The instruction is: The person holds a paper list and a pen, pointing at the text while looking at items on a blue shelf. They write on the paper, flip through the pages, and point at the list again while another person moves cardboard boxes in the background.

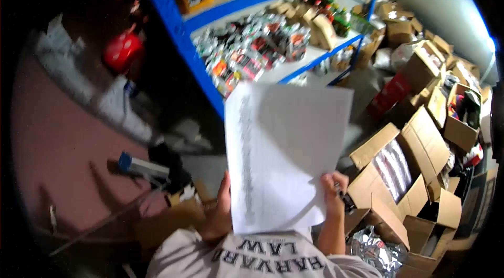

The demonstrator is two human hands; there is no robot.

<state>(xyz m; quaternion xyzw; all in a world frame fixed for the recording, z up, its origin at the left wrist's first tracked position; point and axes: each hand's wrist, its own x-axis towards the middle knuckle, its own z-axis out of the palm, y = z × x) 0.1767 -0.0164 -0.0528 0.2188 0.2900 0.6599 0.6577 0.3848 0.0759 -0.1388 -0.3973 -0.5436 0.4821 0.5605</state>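
Note:
A white sheet of paper [289, 147] is held up in front of my chest, with a column of small, blurred print down its left side. My left hand [224, 202] grips its left edge, most of the fingers hidden behind the page. On the right edge, my right hand [334, 189] pinches the sheet with the thumb on the front. A small dark object [341, 192] shows by the fingers of that hand, too blurred to name. A shadow falls across the page.
Ahead stands a blue-framed shelf [202, 63] with many shiny packets [252, 47], cartons and bottles. Open cardboard boxes [425, 141] are piled along the right, one with silvery packs inside. A foil bag [379, 249] lies low at right. At left are a red round object [124, 51] and a reddish floor [68, 157].

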